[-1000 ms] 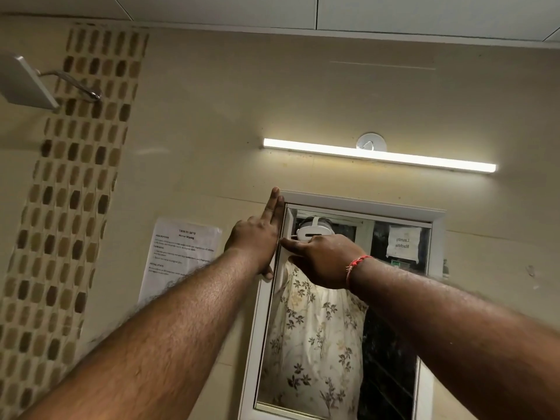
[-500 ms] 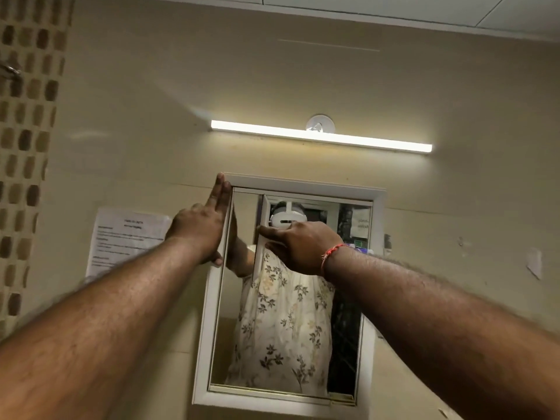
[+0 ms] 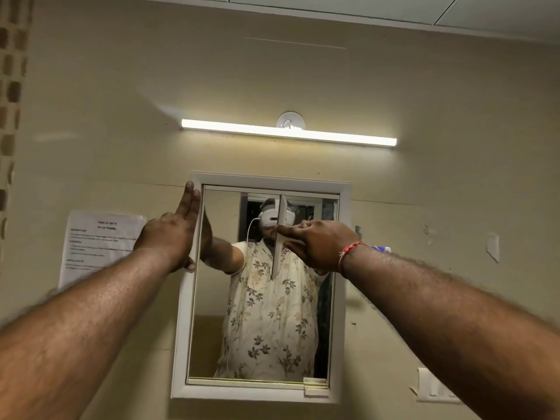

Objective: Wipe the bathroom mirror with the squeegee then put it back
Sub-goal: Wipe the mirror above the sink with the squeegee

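Observation:
A white-framed bathroom mirror (image 3: pixel 341 298) hangs on the beige wall. My right hand (image 3: pixel 315 245) grips a pale squeegee (image 3: pixel 279 237), whose long blade stands nearly upright against the upper middle of the glass. My left hand (image 3: pixel 172 234) is flat with fingers straight, pressed against the top of the mirror's left frame edge. The squeegee's handle is hidden inside my right hand. The glass reflects a person in a floral shirt.
A lit tube light (image 3: pixel 288 133) runs along the wall above the mirror. A printed paper notice (image 3: pixel 97 241) is stuck to the wall left of the mirror. A white fitting (image 3: pixel 433 386) sits on the wall at the lower right.
My right hand has slid the squeegee rightward from the mirror's upper left corner to the upper middle. My left hand stays on the left frame. The view has shifted left and pulled back.

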{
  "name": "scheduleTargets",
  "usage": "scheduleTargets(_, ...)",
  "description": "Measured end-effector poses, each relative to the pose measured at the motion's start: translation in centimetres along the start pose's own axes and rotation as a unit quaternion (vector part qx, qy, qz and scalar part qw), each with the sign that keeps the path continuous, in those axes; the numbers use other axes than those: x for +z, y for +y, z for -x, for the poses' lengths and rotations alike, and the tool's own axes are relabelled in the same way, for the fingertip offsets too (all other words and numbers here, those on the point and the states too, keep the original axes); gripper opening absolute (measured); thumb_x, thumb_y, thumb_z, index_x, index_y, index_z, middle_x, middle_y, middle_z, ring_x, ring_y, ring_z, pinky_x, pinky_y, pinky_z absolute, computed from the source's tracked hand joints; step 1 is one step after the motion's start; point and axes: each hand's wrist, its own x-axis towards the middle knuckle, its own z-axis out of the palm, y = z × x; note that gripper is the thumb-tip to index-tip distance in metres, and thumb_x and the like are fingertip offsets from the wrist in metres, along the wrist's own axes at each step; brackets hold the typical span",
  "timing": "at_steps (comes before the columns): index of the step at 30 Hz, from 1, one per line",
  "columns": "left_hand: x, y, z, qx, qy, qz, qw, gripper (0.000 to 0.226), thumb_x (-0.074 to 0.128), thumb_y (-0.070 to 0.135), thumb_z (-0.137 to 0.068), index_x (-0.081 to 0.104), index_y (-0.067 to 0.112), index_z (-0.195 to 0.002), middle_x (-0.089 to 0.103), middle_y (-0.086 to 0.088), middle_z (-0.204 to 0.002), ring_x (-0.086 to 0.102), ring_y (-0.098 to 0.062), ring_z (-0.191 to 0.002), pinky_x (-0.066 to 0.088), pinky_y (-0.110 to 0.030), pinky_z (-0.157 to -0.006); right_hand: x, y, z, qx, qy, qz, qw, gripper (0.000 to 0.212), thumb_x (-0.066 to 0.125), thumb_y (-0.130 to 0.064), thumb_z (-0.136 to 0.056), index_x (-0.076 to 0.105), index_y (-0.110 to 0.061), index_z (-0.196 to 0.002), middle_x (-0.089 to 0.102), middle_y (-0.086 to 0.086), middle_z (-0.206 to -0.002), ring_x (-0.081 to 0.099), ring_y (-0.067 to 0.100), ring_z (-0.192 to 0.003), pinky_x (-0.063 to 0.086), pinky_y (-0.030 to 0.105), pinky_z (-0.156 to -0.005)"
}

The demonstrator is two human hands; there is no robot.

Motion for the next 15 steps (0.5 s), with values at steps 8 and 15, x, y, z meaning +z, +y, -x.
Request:
scheduleTargets(8, 0.7, 0.0, 0.2, 0.0, -0.01, 0.013, 1.0, 0.169, 0.096, 0.009, -0.073, -0.05, 0.028, -0.156, -0.023, -0.007, -0.182, 0.055, -0.019, -0.09, 0.06, -0.039, -0.071, -2.9, 3.1, 4.1, 0.036, -0.045, 0.025, 0.998, 0.054, 0.028, -0.062, -0.111, 0.031, -0.051, -0.164, 0.07, -0.002, -0.135, 0.072, 0.024, -0.103, 0.052, 0.032, -0.067)
scheduleTargets(15, 0.2, 0.6, 1.2, 0.011, 0.004, 0.039, 0.999, 0.162, 0.095, 0.025, -0.076, -0.043, 0.025, -0.161, -0.013, -0.006, -0.184, 0.064, -0.027, -0.098, 0.058, -0.042, -0.071, -3.7, 4.2, 5.8, 0.094, -0.089, 0.052, 0.99, 0.053, 0.024, -0.067, -0.109, 0.026, -0.06, -0.162, 0.074, 0.005, -0.105, 0.071, 0.027, -0.087, 0.059, 0.037, -0.069)
